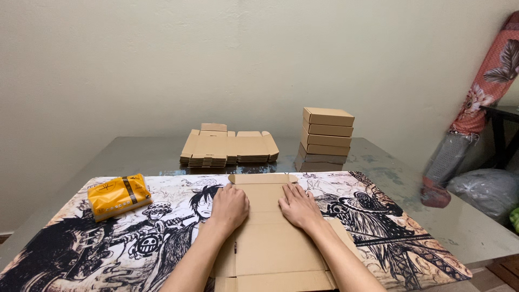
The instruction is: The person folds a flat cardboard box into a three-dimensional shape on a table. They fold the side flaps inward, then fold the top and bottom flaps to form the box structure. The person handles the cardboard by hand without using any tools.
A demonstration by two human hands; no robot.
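A flat, unfolded brown cardboard box blank (270, 238) lies on a black-and-white cartoon-printed mat (378, 227) in front of me. My left hand (230, 206) rests palm down on the blank's left side, fingers together. My right hand (299, 205) lies palm down on its right side, fingers slightly spread. Both hands press on the cardboard and grasp nothing. A yellow soft packet (117, 196) sits on the mat to the left, apart from my hands.
A pile of flat box blanks (228, 146) lies at the back of the grey table (135, 151). A stack of folded brown boxes (326, 132) stands to its right. A floral rolled bundle (481, 92) and a plastic bag (484, 189) are at the right.
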